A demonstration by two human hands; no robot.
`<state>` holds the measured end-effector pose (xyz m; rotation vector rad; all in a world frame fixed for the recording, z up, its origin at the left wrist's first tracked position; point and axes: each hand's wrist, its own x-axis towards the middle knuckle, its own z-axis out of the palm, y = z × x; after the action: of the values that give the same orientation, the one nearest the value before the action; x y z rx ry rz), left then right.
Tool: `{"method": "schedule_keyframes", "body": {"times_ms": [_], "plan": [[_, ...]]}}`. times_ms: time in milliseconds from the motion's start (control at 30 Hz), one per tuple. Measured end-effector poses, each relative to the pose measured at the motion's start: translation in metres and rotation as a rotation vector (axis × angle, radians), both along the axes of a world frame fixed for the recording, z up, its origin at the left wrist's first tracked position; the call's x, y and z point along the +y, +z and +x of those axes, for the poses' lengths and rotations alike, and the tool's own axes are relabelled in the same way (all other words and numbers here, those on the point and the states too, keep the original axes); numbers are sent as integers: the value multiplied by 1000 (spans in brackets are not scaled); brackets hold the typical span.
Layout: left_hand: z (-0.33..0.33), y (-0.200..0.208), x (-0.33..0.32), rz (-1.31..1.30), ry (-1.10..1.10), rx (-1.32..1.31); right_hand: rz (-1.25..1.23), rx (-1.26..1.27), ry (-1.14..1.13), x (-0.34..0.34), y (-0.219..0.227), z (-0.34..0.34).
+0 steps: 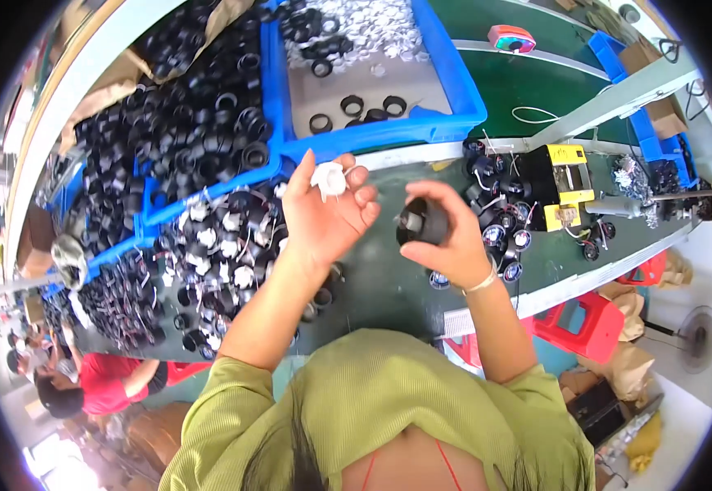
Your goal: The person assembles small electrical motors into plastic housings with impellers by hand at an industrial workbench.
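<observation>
You are holding the white piece (pixel 329 178) in your left hand (pixel 323 219), palm turned up, the grip seeming to pinch it lightly between thumb and curling fingers. Your right hand (pixel 460 239) is grasping the black round part (pixel 423 222) by its sides, 1 end facing leftward. Both pieces are hanging apart above the desk (pixel 380 295), between its near edge and the blue bin (pixel 464 102) farther in. For good handling, you are probably best served by gripping the white piece at its rim, leaving its protruding bits unpressed, and by holding the black part around its wall so that your fingertips are staying off its end. Turning both ends toward your eyes is likely giving you a surer check of how each is facing, and working over the bare patch is keeping a slip away from the mixed heap (pixel 229 237) toward the desk's left end. Your fingers are hiding the white piece's underside and are covering much of the black part's right side; its inner detail is looking too dark and small to read. Wires among the wired parts (pixel 495 200) toward the right end are overlapping, and the desk's far left corner is losing itself in clutter.
</observation>
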<state>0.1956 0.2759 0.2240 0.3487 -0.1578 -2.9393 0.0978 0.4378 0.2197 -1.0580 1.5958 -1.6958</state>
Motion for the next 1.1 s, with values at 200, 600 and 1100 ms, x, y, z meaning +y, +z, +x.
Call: {"method": "schedule_keyframes", "body": {"times_ms": [200, 600, 1100], "plan": [[71, 28, 47, 66, 283, 38, -199, 158, 59, -7, 47, 68], [120, 46, 93, -228, 449, 272, -364, 756, 101, -11, 57, 128], [142, 39, 114, -1180, 414, -64, -293, 446, 176, 19, 63, 154]]}}
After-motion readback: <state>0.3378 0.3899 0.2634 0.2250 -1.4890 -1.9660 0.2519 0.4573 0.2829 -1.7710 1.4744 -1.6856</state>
